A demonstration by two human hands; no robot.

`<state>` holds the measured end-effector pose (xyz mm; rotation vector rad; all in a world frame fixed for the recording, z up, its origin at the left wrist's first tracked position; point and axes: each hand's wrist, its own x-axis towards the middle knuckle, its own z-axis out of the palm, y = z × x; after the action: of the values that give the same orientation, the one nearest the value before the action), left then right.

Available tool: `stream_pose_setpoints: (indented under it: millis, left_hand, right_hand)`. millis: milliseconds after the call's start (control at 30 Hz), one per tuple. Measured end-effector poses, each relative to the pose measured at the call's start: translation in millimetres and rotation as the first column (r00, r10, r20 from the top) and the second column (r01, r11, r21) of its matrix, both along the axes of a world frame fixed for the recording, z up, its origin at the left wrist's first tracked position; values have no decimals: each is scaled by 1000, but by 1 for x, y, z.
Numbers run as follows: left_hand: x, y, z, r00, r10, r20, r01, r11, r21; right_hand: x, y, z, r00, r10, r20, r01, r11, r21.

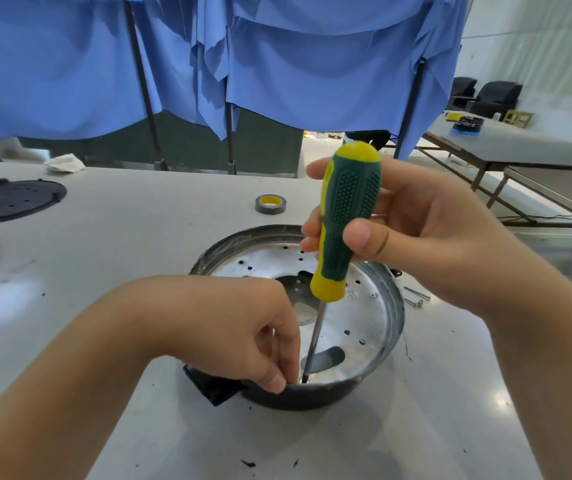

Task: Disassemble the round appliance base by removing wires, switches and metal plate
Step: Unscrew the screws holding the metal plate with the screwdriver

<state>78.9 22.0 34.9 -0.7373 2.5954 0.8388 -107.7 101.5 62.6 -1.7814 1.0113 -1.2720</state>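
- The right hand [426, 230] wraps its fingers [312, 233] and thumb round the green-and-yellow handle of the screwdriver [346, 216], holding it nearly upright so the shaft drops straight onto a fastener, probably to turn it out.
- The left hand [243, 327] curls its fingers down at the shaft's tip, at 6 o'clock inside the round appliance base [390, 327]; it seems to steady the tip, though whether it pinches anything cannot be told.
- The base sits on the surface [139, 271] in front of the person, its metal plate [357, 323] still seated inside, shiny and perforated.
- The left hand hides the screw head itself.
- Loose screws [416, 299] lie just beside the base at 3 o'clock.
- A tape roll [270, 204] lies at 12 o'clock; a black perforated cover [11, 199] lies well apart at 10 o'clock.
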Motion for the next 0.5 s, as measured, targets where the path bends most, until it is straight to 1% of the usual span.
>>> stream_pose_setpoints:
  millis: [167, 333, 500]
  left_hand:
    - [0, 1, 1, 1000, 16, 23, -16, 1000, -4]
    - [0, 2, 2, 1000, 3, 26, -2, 1000, -17]
    - [0, 5, 2, 1000, 5, 8, -5, 999, -32]
  right_hand:
    - [10, -6, -10, 998, -40, 42, 39, 999, 22]
    - [33, -12, -22, 984, -88, 156, 80, 995, 58]
    - [44, -10, -28, 965, -159, 209, 166, 986, -14]
